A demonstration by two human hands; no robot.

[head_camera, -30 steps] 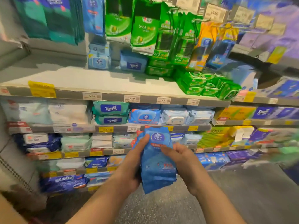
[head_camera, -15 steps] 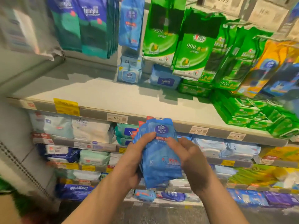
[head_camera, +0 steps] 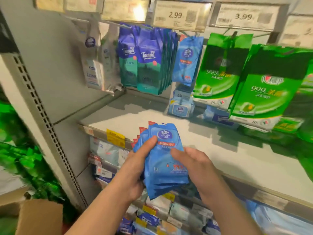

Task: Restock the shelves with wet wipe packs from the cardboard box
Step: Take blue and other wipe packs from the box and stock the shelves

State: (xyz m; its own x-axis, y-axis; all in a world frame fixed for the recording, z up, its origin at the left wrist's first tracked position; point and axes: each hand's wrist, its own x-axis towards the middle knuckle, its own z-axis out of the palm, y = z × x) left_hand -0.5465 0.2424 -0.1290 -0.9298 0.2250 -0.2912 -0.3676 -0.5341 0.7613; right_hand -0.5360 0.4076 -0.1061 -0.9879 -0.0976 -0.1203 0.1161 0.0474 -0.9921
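So the person's got a fanned stack of flat blue plastic wet wipe packs [head_camera: 165, 160] held out in front of the pale grey shelf [head_camera: 194, 145], just above its front lip. The left hand [head_camera: 135, 168] wraps the stack from the side, thumb across the front face and fingers curled behind, so it's clamped on the packs. The right hand [head_camera: 194, 165] sits against the right edge, fingers curled round it too, probably to square things up or peel one off.

The packs stand upright, long axis vertical, notched top ends pointing up and logo face toward the camera. That matches the single blue hanging pack [head_camera: 187, 61] on a peg up behind, so I'd guess that's the target. The brown cardboard box [head_camera: 39, 216] sits low left.
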